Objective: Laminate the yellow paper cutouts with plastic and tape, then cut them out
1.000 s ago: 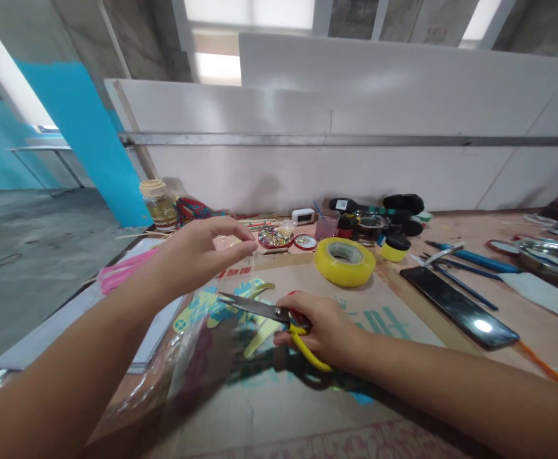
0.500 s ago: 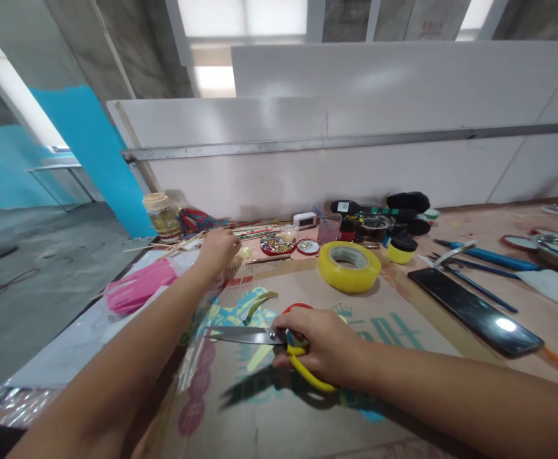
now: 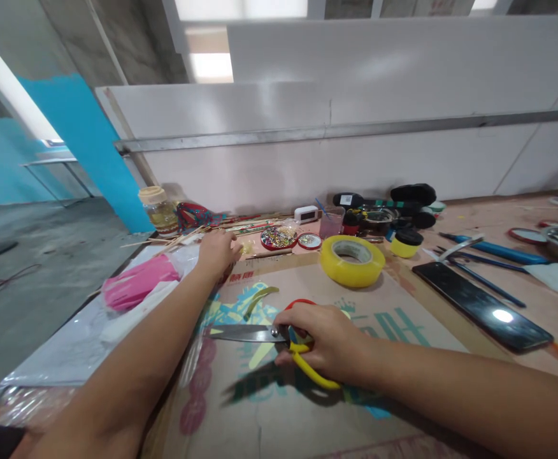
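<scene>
My right hand [image 3: 324, 338] grips a pair of scissors [image 3: 248, 333] with red and yellow handles. The blades point left, nearly together, above a printed cardboard sheet [image 3: 302, 414]. A curved olive-green strip [image 3: 258, 301] lies on the cardboard just beyond the blades. Farther back, my left hand [image 3: 216, 254] reaches down at the far left edge of the cardboard, beside thin sticks [image 3: 183, 239] and a small pale yellow clump [image 3: 247, 248]. Its fingertips point away from me and are mostly hidden, so any hold there does not show.
A yellow tape roll [image 3: 352, 261] rests at the cardboard's far edge. Behind it stand a dish of colourful beads [image 3: 279, 237], a plastic cup [image 3: 331, 223] and a yellow jar [image 3: 406, 243]. A phone [image 3: 482, 306] lies right; a pink packet [image 3: 140, 280] lies left. A white panel [image 3: 269, 172] bounds the back.
The view has tilted down slightly. My left hand has shifted only slightly at the back, and my right hand keeps the scissors in nearly the same place.
</scene>
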### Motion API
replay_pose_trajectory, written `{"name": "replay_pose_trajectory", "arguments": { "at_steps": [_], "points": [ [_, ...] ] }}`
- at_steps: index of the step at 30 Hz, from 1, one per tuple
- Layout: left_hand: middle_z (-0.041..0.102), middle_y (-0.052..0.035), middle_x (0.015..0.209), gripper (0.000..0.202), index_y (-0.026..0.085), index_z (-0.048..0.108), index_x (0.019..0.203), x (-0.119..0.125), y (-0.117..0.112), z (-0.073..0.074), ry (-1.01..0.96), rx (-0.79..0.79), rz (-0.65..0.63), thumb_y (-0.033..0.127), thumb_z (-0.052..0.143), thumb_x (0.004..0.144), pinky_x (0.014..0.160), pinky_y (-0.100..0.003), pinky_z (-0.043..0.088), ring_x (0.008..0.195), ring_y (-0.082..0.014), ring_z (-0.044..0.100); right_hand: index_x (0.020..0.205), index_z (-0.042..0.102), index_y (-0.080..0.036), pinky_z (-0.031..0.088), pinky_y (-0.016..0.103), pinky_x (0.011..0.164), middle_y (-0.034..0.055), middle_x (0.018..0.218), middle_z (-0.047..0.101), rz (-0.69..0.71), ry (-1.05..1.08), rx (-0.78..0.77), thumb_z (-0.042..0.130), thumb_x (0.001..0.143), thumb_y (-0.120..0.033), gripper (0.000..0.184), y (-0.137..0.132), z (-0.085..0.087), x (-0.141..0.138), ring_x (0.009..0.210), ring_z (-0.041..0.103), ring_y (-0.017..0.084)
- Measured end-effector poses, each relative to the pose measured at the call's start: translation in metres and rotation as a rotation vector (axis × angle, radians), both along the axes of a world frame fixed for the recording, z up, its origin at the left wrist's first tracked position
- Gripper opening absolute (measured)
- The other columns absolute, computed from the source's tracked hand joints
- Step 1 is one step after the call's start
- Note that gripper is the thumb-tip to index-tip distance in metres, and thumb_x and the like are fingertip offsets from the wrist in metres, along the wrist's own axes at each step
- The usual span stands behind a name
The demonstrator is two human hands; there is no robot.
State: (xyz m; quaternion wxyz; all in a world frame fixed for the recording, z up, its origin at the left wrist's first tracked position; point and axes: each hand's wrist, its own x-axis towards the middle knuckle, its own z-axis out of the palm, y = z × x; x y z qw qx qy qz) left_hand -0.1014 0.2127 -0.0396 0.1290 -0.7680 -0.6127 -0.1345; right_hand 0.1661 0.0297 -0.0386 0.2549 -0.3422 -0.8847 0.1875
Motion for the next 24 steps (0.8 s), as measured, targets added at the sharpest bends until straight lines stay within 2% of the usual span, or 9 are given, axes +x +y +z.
{"name": "replay_pose_trajectory", "arguments": {
  "at_steps": [5,8,10,12,16,18,19,21,24],
  "points": [
    [0.074,-0.017,0.102,0.031,0.015,0.069,0.106,0.002,-0.003,-0.002,-0.121,0.048,0.031,0.039,0.054,0.094,0.092,-0.042,0.046,0.103,-0.0334,0.066,0.111,0.071,-0.018,0.044,0.026,0.067,0.0069,0.092,0.075,-0.002,-0.018,0.0,0.078,0.084,-0.044,0.038,0.0,0.001,0.0,0.075,0.064,0.019],
    [0.074,-0.0184,0.104,0.032,0.013,0.068,0.108,0.004,-0.006,0.008,-0.218,0.079,0.03,0.035,0.051,0.093,0.093,-0.043,0.044,0.104,-0.034,0.064,0.112,0.071,-0.018,0.044,0.027,0.067,0.0068,0.092,0.074,-0.006,-0.014,-0.01,0.078,0.083,-0.045,0.04,0.0,0.001,0.0,0.075,0.065,0.019],
    [0.074,-0.018,0.104,0.032,0.013,0.07,0.101,0.007,-0.011,0.027,-0.296,0.09,0.019,0.036,0.048,0.094,0.093,-0.043,0.044,0.104,-0.0338,0.064,0.111,0.071,-0.019,0.044,0.027,0.067,0.006,0.093,0.075,-0.031,-0.009,-0.028,0.079,0.083,-0.044,0.039,0.001,0.0,0.0,0.075,0.065,0.019],
    [0.075,-0.0149,0.098,0.036,0.015,0.071,0.093,0.01,-0.022,0.056,-0.388,0.087,0.006,0.041,0.047,0.093,0.086,-0.04,0.047,0.097,-0.0319,0.066,0.112,0.07,-0.021,0.045,0.027,0.069,0.0057,0.095,0.075,-0.064,-0.011,-0.039,0.079,0.083,-0.042,0.037,0.001,-0.001,0.0,0.078,0.066,0.02],
    [0.077,-0.0038,0.091,0.046,0.021,0.073,0.097,0.017,-0.062,0.116,-0.536,0.005,-0.091,0.058,0.046,0.094,0.071,-0.032,0.048,0.079,-0.0216,0.067,0.117,0.068,-0.02,0.049,0.032,0.077,0.0083,0.103,0.075,-0.115,-0.054,-0.036,0.077,0.084,-0.041,0.04,-0.001,0.0,-0.001,0.088,0.068,0.023],
    [0.075,-0.0014,0.085,0.046,0.021,0.073,0.095,0.023,-0.085,0.129,-0.594,-0.045,-0.176,0.061,0.052,0.092,0.068,-0.031,0.047,0.073,-0.0195,0.063,0.123,0.065,-0.019,0.051,0.035,0.082,0.0104,0.109,0.074,-0.12,-0.099,-0.016,0.074,0.087,-0.036,0.04,-0.002,0.007,-0.001,0.095,0.068,0.026],
    [0.074,-0.0014,0.085,0.044,0.02,0.073,0.096,0.025,-0.095,0.129,-0.593,-0.04,-0.227,0.059,0.052,0.092,0.07,-0.031,0.047,0.076,-0.0194,0.063,0.127,0.063,-0.019,0.051,0.037,0.085,0.0118,0.113,0.072,-0.128,-0.13,0.016,0.071,0.088,-0.031,0.041,-0.002,0.011,0.001,0.1,0.067,0.027],
    [0.074,-0.0023,0.086,0.037,0.019,0.072,0.094,0.029,-0.108,0.115,-0.552,-0.036,-0.275,0.052,0.054,0.092,0.074,-0.032,0.048,0.08,-0.0205,0.064,0.134,0.058,-0.016,0.051,0.041,0.09,0.0153,0.119,0.067,-0.173,-0.216,0.106,0.064,0.09,-0.021,0.045,0.001,0.023,0.006,0.107,0.064,0.029],
    [0.074,-0.006,0.096,0.031,0.019,0.069,0.104,0.028,-0.116,0.07,-0.483,-0.132,-0.227,0.042,0.051,0.092,0.074,-0.033,0.05,0.082,-0.0218,0.066,0.141,0.051,-0.012,0.052,0.042,0.089,0.0198,0.124,0.063,-0.309,-0.394,0.177,0.056,0.095,-0.019,0.048,0.011,0.038,0.017,0.109,0.064,0.032]
  ]
}}
